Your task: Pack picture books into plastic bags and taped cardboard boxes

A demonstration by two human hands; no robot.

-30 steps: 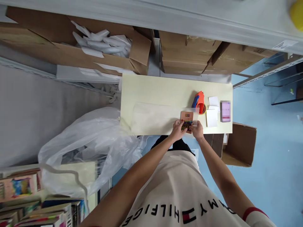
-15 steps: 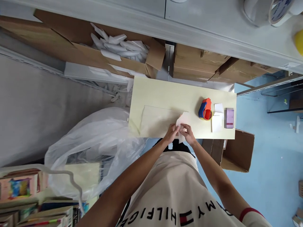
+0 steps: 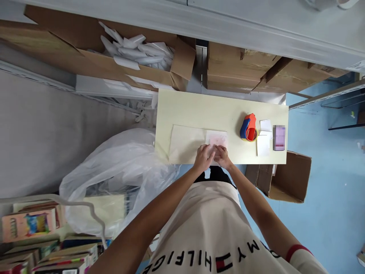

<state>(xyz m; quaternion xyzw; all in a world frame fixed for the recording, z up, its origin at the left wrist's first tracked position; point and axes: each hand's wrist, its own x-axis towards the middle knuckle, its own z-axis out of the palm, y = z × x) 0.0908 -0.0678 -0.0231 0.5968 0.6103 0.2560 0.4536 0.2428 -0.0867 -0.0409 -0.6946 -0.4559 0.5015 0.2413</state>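
At the front edge of the table (image 3: 171, 110), a small white paper with a pinkish middle (image 3: 218, 137) lies nearly flat. My left hand (image 3: 203, 156) covers its near left corner, fingers curled and closed on it. Beside it, my right hand (image 3: 222, 156) pinches the near edge, its fingertips almost touching those of my left. What sits beneath the fingers is hidden. A thin pale sheet (image 3: 185, 142) lies flat to the left, partly under the paper.
A red and blue tape dispenser (image 3: 249, 128), white slips (image 3: 262, 145) and a purple box (image 3: 279, 137) are on the right. A carton of white packets (image 3: 182, 57) stands behind. Clear plastic bagging (image 3: 114, 156) bulges at left; an open carton (image 3: 291, 177) is at right.
The paper, raised and folded over between my hands before, now lies flatter on the table with its pinkish face showing. Both hands have shifted slightly left.
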